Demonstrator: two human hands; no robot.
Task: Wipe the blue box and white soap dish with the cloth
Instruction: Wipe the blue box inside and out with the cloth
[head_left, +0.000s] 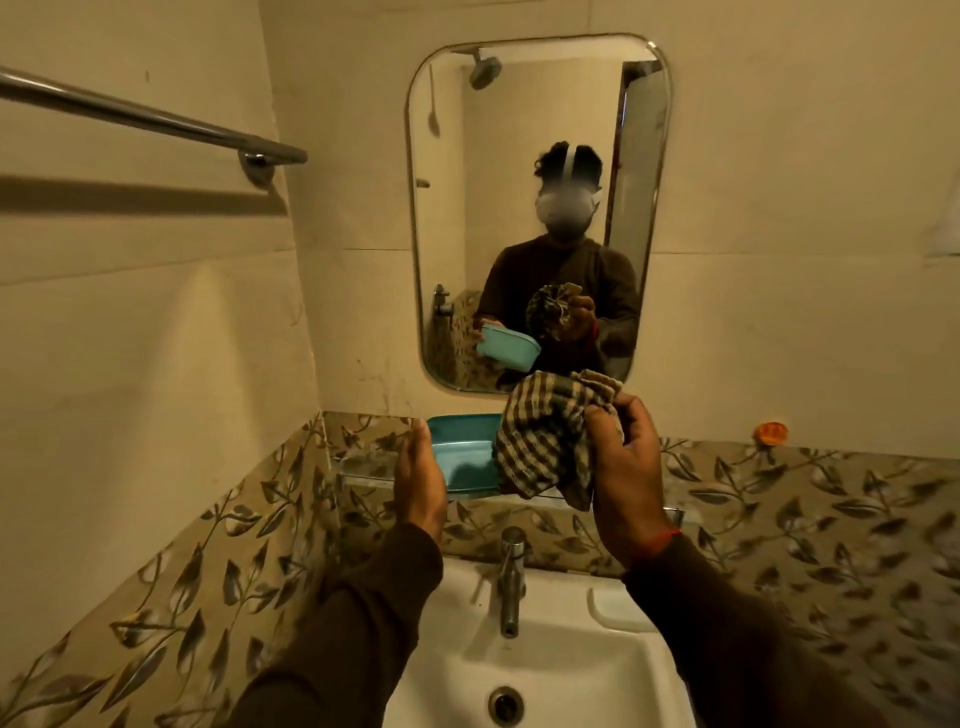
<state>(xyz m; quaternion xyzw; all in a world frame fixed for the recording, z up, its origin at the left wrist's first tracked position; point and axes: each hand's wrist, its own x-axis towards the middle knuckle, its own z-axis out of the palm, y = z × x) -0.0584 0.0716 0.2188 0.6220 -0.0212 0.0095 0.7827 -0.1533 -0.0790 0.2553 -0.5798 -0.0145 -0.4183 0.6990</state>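
A person's left hand (421, 475) holds one blue box (460, 452) by its left side, fingers fairly straight against it, above the glass shelf (540, 500) under the mirror (535, 156); the right hand (621, 457) clenches one bunched checked cloth (545, 436) touching the box's right end; best to steady the box and wipe every face; no white soap dish is clearly visible; one sink (597, 675), one tap (511, 577).

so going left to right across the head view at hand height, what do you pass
left hand → blue box → checked cloth → right hand → small orange object on the tile ledge
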